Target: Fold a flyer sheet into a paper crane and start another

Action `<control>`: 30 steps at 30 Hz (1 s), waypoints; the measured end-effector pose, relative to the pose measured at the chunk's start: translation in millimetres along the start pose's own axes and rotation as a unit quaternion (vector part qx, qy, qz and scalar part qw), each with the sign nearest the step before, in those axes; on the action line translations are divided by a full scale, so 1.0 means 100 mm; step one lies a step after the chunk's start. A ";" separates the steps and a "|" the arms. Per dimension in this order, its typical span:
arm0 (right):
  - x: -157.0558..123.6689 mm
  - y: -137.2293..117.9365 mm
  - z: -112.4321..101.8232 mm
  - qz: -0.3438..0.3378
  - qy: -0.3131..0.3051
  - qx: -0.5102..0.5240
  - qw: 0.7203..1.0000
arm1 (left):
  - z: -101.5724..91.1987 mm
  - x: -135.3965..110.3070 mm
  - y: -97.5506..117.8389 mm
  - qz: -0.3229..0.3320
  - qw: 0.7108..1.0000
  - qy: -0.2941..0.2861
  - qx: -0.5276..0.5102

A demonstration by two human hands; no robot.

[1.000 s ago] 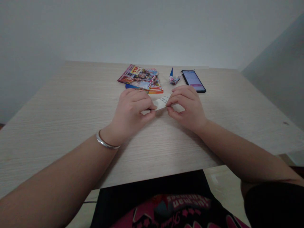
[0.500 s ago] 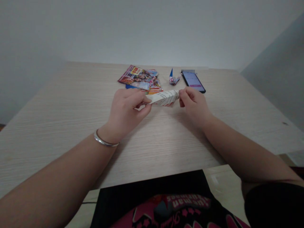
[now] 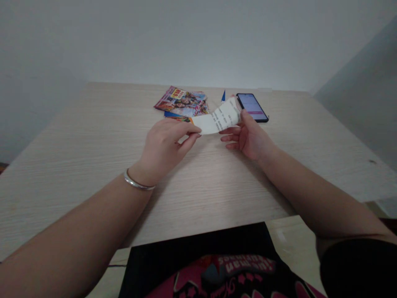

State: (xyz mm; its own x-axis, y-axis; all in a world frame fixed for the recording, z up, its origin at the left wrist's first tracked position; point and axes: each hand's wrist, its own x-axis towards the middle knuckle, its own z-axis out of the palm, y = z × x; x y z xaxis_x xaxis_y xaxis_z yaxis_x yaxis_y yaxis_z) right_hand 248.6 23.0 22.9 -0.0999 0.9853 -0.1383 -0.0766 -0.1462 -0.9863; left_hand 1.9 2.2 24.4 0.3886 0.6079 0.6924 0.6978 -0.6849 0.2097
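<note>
A white strip of paper (image 3: 217, 120) with printed lines is held above the table between my two hands. My left hand (image 3: 166, 140) pinches its left end between thumb and fingers. At the other end, the thumb of my right hand (image 3: 252, 134) rests against the paper. The index finger of that hand lies partly behind the strip, while its lower fingers are loosely spread. The paper's right part flares wider and tilts up. Behind it pokes the blue tip of a folded paper piece (image 3: 223, 96), the rest of which is hidden.
Colourful printed leaflets (image 3: 182, 101) lie in a pile at the back of the wooden table (image 3: 93, 136). To their right lies a phone (image 3: 252, 106) with its screen lit. A wall (image 3: 198, 41) stands behind the table.
The paper strip has turned and opened out, its right end now higher and wider. My right hand has rolled over, loosening its pinch and spreading its lower fingers. The left hand keeps its pinch.
</note>
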 end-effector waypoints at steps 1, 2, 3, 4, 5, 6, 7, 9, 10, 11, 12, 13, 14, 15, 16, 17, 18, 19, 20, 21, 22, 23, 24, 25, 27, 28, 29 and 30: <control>0.00 0.00 0.00 0.004 0.002 0.011 1.000 | -0.01 0.00 0.01 -0.009 1.000 -0.012 -0.017; -0.01 0.01 -0.01 0.007 0.003 0.017 1.000 | -0.02 0.00 0.02 -0.021 0.999 -0.025 -0.040; 0.00 0.02 -0.01 0.011 0.001 0.019 1.000 | -0.03 0.00 0.03 -0.038 0.996 -0.037 -0.066; 0.00 0.04 -0.01 0.015 -0.003 0.017 1.000 | -0.04 0.00 0.05 -0.062 0.993 -0.045 -0.094; 0.00 0.06 -0.01 0.018 -0.007 0.013 1.000 | -0.04 0.00 0.05 -0.089 0.987 -0.049 -0.121; 0.01 0.08 -0.01 0.019 -0.013 0.008 1.000 | -0.04 0.00 0.05 -0.117 0.981 -0.048 -0.147; 0.01 0.10 -0.01 0.018 -0.019 0.004 1.000 | -0.03 0.00 0.05 -0.140 0.974 -0.043 -0.170; 0.03 0.14 -0.01 0.006 -0.033 0.007 0.999 | 0.02 0.00 0.03 -0.175 0.962 -0.030 -0.208; 0.03 0.16 0.00 -0.001 -0.040 0.014 0.999 | 0.05 0.00 0.01 -0.191 0.955 -0.026 -0.227; 0.04 0.18 -0.01 -0.008 -0.049 0.023 0.998 | 0.08 0.00 -0.01 -0.209 0.946 -0.022 -0.248; 0.05 0.19 -0.01 -0.015 -0.060 0.031 0.998 | 0.12 0.01 -0.03 -0.229 0.935 -0.017 -0.270; 0.05 0.20 -0.01 -0.020 -0.073 0.034 0.997 | 0.15 0.01 -0.04 -0.250 0.921 -0.008 -0.297; 0.06 0.21 -0.02 -0.025 -0.085 0.033 0.996 | 0.17 0.02 -0.06 -0.272 0.906 0.002 -0.324; 0.06 0.21 -0.03 -0.032 -0.096 0.031 0.994 | 0.19 0.02 -0.06 -0.294 0.890 0.006 -0.349; 0.07 0.22 -0.04 -0.041 -0.105 0.028 0.993 | 0.20 0.03 -0.06 -0.318 0.874 0.007 -0.368; 0.07 0.22 -0.04 -0.051 -0.111 0.026 0.992 | 0.20 0.03 -0.06 -0.340 0.858 0.007 -0.385; 0.07 0.22 -0.05 -0.061 -0.115 0.023 0.991 | 0.20 0.04 -0.05 -0.360 0.843 0.005 -0.399; 0.07 0.22 -0.05 -0.069 -0.117 0.020 0.991 | 0.19 0.04 -0.04 -0.376 0.831 0.005 -0.410; 0.07 0.22 -0.05 -0.074 -0.114 0.013 0.991 | 0.18 0.04 -0.03 -0.386 0.822 0.002 -0.419; 0.07 0.21 -0.05 -0.076 -0.108 0.002 0.991 | 0.18 0.04 -0.02 -0.392 0.815 -0.005 -0.426; 0.07 0.21 -0.05 -0.077 -0.096 -0.013 0.992 | 0.18 0.04 -0.01 -0.395 0.811 -0.014 -0.431; 0.07 0.21 -0.05 -0.079 -0.080 -0.031 0.993 | 0.18 0.03 0.00 -0.394 0.809 -0.023 -0.436; 0.06 0.20 -0.04 -0.084 -0.065 -0.052 0.993 | 0.18 0.03 0.00 -0.391 0.807 -0.030 -0.442; 0.06 0.20 -0.03 -0.094 -0.052 -0.074 0.991 | 0.19 0.03 0.01 -0.386 0.804 -0.035 -0.452; 0.06 0.20 -0.02 -0.121 -0.035 -0.109 0.986 | 0.20 0.02 0.02 -0.379 0.794 -0.038 -0.474; 0.06 0.20 -0.01 -0.132 -0.031 -0.119 0.983 | 0.20 0.02 0.03 -0.378 0.788 -0.040 -0.485; 0.06 0.20 -0.01 -0.141 -0.029 -0.123 0.982 | 0.20 0.03 0.03 -0.382 0.782 -0.041 -0.491; 0.06 0.21 -0.01 -0.145 -0.027 -0.121 0.982 | 0.20 0.03 0.04 -0.389 0.778 -0.037 -0.492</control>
State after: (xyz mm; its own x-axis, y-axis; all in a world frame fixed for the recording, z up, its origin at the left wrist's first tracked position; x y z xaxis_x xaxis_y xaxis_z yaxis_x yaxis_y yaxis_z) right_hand 247.3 26.4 1.6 -0.1620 0.9755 0.1491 0.1269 0.1705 -0.9772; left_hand 17.7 9.7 13.2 0.1388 0.9886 0.0576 -0.0449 -0.0518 0.9976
